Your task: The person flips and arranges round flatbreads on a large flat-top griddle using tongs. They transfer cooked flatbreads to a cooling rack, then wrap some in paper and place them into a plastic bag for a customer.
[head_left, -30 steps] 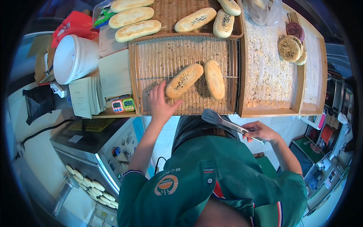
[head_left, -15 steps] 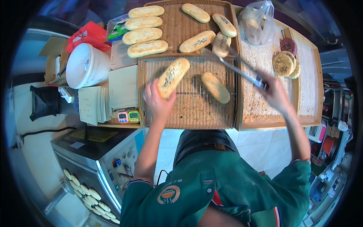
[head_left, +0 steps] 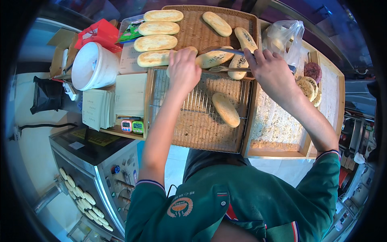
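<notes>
My left hand (head_left: 183, 69) is closed over an oval bread (head_left: 192, 50) where the wicker tray meets the wire rack; most of that bread is hidden under my fingers. In my right hand (head_left: 274, 78) is a pair of metal tongs (head_left: 225, 69), pointing left with its arms apart. The tongs reach across a seeded bread (head_left: 213, 59) and a shorter seeded bread (head_left: 238, 66) on the wicker tray (head_left: 193, 30). On the wire rack (head_left: 193, 125) lies one plain oval bread (head_left: 225, 109).
Several oval breads (head_left: 159, 28) line the tray's left side. A wooden tray (head_left: 278, 129) on the right holds round seeded breads (head_left: 307, 88) and a plastic bag (head_left: 286, 38). A white bucket (head_left: 94, 66), paper bags (head_left: 131, 92) and two timers (head_left: 132, 126) stand left.
My left hand has carried the bread away from me, to the rack's far edge. My right hand and the tongs have moved left and farther away, over the tray's breads.
</notes>
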`<state>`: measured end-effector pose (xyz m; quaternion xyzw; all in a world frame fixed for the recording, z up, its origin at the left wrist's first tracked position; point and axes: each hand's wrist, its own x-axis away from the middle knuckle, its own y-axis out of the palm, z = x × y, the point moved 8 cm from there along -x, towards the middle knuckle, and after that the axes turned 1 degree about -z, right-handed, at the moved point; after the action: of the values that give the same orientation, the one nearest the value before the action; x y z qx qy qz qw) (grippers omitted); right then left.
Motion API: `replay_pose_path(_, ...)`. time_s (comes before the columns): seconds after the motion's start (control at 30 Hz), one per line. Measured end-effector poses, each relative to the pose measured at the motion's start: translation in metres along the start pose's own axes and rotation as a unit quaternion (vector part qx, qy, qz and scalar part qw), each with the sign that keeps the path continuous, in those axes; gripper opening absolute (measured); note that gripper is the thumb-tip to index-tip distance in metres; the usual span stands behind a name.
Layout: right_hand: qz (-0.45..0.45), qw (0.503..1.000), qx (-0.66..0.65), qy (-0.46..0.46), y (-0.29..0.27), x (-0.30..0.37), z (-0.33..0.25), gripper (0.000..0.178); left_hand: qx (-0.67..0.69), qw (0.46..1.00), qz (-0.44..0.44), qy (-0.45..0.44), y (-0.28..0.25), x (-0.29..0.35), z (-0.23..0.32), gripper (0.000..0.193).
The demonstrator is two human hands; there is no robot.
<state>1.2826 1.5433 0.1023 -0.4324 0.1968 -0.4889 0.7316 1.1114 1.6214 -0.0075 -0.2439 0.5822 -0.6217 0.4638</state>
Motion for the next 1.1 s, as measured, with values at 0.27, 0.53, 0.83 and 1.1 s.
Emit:
replay_pose_path(0.27, -0.042, 0.997, -0.049, 0.048, 0.032, 0.021, -0.003, 0.064, -0.059, 0.948, -0.314, 0.009, 0.073, -0.068, 0.017, 0.056)
replay_pose_path(0.53, -0.021, 0.993, -0.077, 0.083, 0.023, 0.044, -0.003, 0.067, 0.04, 0.926, -0.374, -0.024, 0.086, -0.081, 0.006, 0.049)
replay_pose_path(0.83, 0.01, 0.92, -0.289, 0.265, 0.039, 0.103, 0.06, 0.051, 0.155, 0.962, -0.131, -0.18, 0.011, -0.024, 0.005, 0.035)
replay_pose_path(1.1, -0.126, 0.629, -0.678, 0.358, 0.149, 0.127, 0.087, 0.035, 0.047, 0.993, 0.104, -0.029, -0.027, 0.052, 0.042, 0.032)
